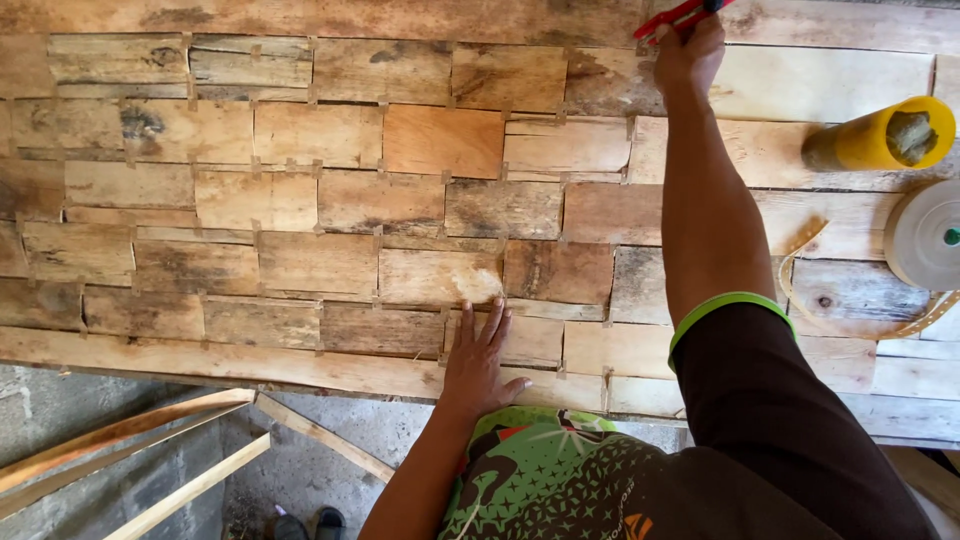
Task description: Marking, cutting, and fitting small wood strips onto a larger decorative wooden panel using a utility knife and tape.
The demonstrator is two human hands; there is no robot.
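Head view, left hand (478, 352) flat, grip apart, on wooden sheet (300, 200), right hand (688, 52) clamped on red tool (672, 18), tool cut off

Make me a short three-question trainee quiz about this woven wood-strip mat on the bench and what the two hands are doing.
1. True or false: the left hand lies flat, fingers spread, on the woven mat of flat brown wood strips.
2. What does the right hand grip at the far edge of the mat?
A. a red-handled tool
B. a hammer
C. a paintbrush
3. Fill in: the yellow cylinder lies on the plank workbench to the ____ of the right arm, above the white tape roll.

Key: 1 true; 2 A, the red-handled tool, only partly in view; 3 right.
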